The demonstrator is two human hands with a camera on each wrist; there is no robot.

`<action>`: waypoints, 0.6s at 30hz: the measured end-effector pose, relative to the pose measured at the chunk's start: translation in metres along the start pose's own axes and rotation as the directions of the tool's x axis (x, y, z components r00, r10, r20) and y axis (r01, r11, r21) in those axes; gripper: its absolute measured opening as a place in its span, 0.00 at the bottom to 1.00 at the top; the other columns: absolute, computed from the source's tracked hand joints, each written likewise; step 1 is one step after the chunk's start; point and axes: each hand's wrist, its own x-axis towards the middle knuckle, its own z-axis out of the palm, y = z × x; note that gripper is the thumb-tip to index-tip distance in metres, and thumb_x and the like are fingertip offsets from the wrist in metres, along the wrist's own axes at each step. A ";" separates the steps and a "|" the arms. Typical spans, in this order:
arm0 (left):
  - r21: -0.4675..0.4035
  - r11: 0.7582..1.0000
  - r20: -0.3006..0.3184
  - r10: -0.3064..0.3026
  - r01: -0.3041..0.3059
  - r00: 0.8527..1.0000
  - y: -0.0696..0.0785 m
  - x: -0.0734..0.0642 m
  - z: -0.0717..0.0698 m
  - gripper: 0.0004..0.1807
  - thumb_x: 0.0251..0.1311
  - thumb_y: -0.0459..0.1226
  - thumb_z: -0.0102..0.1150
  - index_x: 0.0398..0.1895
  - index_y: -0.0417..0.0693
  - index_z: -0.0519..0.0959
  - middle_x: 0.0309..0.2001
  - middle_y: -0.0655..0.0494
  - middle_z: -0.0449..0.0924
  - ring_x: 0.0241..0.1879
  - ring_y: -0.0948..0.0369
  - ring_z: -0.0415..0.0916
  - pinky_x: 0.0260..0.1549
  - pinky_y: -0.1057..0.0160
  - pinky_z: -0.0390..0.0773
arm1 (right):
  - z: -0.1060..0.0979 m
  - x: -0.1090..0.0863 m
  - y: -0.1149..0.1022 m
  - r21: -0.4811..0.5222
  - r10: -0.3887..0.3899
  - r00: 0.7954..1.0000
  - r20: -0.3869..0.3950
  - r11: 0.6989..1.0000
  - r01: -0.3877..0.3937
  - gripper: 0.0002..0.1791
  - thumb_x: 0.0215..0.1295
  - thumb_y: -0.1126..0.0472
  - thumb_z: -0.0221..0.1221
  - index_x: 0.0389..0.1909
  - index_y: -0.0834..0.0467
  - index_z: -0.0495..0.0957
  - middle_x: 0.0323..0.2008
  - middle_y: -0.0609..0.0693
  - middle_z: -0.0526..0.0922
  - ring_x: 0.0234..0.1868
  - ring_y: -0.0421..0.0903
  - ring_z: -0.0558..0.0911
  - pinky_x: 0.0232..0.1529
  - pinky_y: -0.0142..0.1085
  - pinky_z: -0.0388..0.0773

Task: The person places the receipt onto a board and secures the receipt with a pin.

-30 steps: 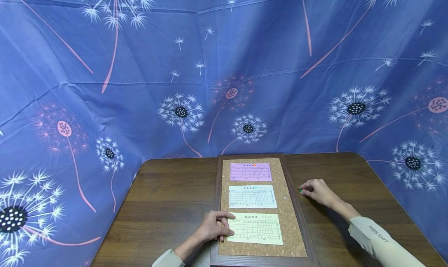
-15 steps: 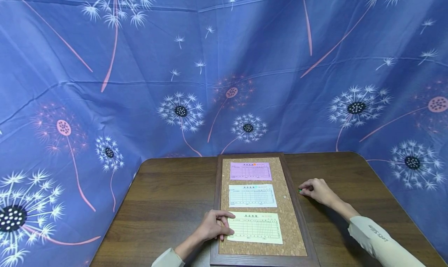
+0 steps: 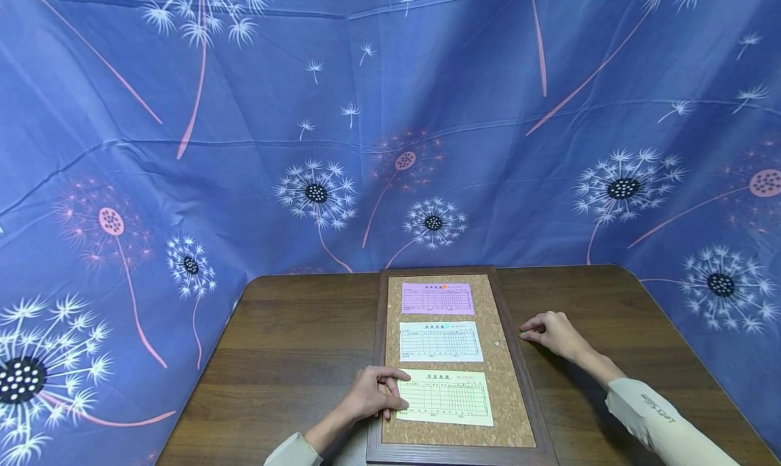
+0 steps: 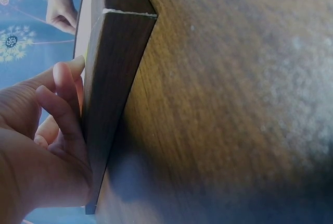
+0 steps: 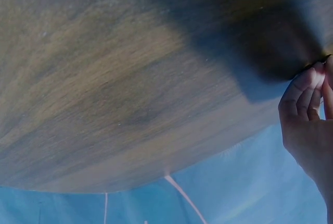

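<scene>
In the head view a yellow printed slip (image 3: 448, 398) lies on the lower part of a framed cork board (image 3: 512, 415). My left hand (image 3: 369, 393) touches the slip's left edge with index finger and thumb extended; the left wrist view shows its other fingers bent beside the frame. Just right of the board, my right hand (image 3: 558, 335) pinches a small green pin (image 3: 523, 334), mostly hidden by the fingertips. Higher on the cork lie a white slip (image 3: 439, 347) with a teal dot at its top and a purple slip (image 3: 436, 301) with an orange dot.
The board rests on a dark wooden table (image 3: 293, 330), its raised brown frame (image 3: 515, 351) between my right hand and the cork. A tiny pale spot (image 3: 497, 343) shows on the cork at right. Behind hangs a blue dandelion-print cloth (image 3: 488, 147).
My right hand's fingertips have shifted very slightly left, toward the board, with the green pin. The left hand and the slips stay where they were.
</scene>
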 end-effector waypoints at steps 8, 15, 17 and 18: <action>0.016 1.000 0.003 -0.017 0.017 1.000 0.001 0.000 0.001 0.23 0.47 0.24 0.75 0.51 0.36 0.84 0.25 0.45 0.85 0.10 0.71 0.72 0.09 0.76 0.65 | 0.001 -0.001 0.000 0.013 -0.004 1.000 -0.002 1.000 0.004 0.03 0.55 0.69 0.72 0.31 0.63 0.89 0.28 0.52 0.90 0.28 0.34 0.84 0.28 0.29 0.80; 0.028 1.000 0.004 -0.006 0.006 1.000 -0.001 0.001 0.001 0.23 0.47 0.25 0.75 0.50 0.36 0.84 0.24 0.49 0.84 0.11 0.71 0.72 0.09 0.75 0.66 | -0.001 0.000 0.000 0.053 0.000 1.000 0.025 0.999 -0.001 0.03 0.56 0.72 0.69 0.31 0.64 0.88 0.27 0.51 0.90 0.27 0.31 0.83 0.27 0.28 0.80; 0.029 1.000 0.002 -0.005 0.005 1.000 -0.001 0.001 0.001 0.23 0.47 0.25 0.75 0.50 0.36 0.85 0.24 0.49 0.84 0.11 0.71 0.72 0.09 0.76 0.65 | -0.002 0.000 -0.001 0.046 0.002 0.999 0.032 0.999 -0.004 0.03 0.56 0.72 0.69 0.32 0.64 0.88 0.27 0.51 0.90 0.27 0.32 0.83 0.27 0.28 0.80; 0.030 1.000 -0.001 -0.003 0.003 1.000 -0.001 0.001 0.001 0.23 0.47 0.25 0.75 0.50 0.36 0.85 0.24 0.49 0.84 0.10 0.71 0.72 0.09 0.76 0.65 | -0.002 0.001 -0.001 0.042 0.008 0.999 0.034 0.999 -0.009 0.03 0.56 0.72 0.69 0.32 0.64 0.88 0.27 0.51 0.90 0.27 0.33 0.83 0.27 0.28 0.80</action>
